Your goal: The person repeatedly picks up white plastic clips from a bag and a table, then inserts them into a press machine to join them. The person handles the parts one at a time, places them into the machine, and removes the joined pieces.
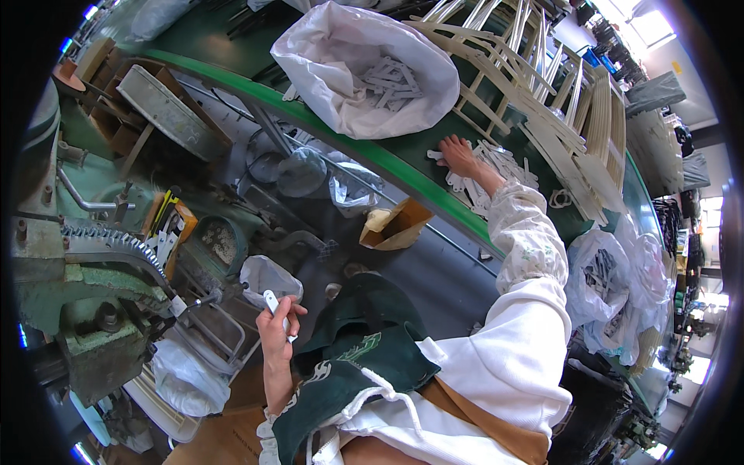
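Note:
My left hand is closed around a short, flat pale metal strip with rounded ends and a small hole, held upright beside the machine. My right hand reaches forward over the green bench. A similar strip's end sticks out at its fingertips, which look closed on it. Just beside and under that wrist lies a loose pile of such strips. Behind it stands an open white sack with more strips inside.
Long pale slotted frames are stacked on the bench at right. Plastic bags of parts hang by its near corner. A green machine with a toothed arc stands at left. An open carton sits below the bench's green edge.

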{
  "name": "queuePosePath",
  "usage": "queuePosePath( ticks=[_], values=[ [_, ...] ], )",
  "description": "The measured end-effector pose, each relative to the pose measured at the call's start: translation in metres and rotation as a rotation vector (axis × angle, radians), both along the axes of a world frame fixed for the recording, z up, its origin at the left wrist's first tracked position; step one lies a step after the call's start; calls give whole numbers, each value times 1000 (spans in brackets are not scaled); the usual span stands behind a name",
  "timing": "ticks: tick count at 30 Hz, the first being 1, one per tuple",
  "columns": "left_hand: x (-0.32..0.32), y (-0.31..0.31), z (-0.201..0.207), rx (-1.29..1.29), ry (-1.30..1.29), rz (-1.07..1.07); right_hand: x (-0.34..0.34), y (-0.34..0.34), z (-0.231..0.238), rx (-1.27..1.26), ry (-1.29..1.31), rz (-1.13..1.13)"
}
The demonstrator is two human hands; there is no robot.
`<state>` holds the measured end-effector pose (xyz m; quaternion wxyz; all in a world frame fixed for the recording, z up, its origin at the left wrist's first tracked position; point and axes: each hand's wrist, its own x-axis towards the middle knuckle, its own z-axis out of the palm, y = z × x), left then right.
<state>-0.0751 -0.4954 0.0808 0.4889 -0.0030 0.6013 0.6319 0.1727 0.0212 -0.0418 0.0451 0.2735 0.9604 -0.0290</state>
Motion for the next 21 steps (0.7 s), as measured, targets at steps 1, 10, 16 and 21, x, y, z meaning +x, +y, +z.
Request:
queuePosePath(
  ticks=[1, 10, 16, 21],
  values=[
    [-1, -2, -1, 0, 4, 4, 0, -6, -1, -1, 15, -42],
    [-1, -8, -2, -15, 19, 5, 8, -22, 8, 81, 273, 113],
    [4, -6, 2, -35, 16, -27, -20, -29, 0, -143, 1234, -409],
    [7, -3, 8, -10, 9, -39, -19, -20, -1, -502, 1317, -691]
  ],
)
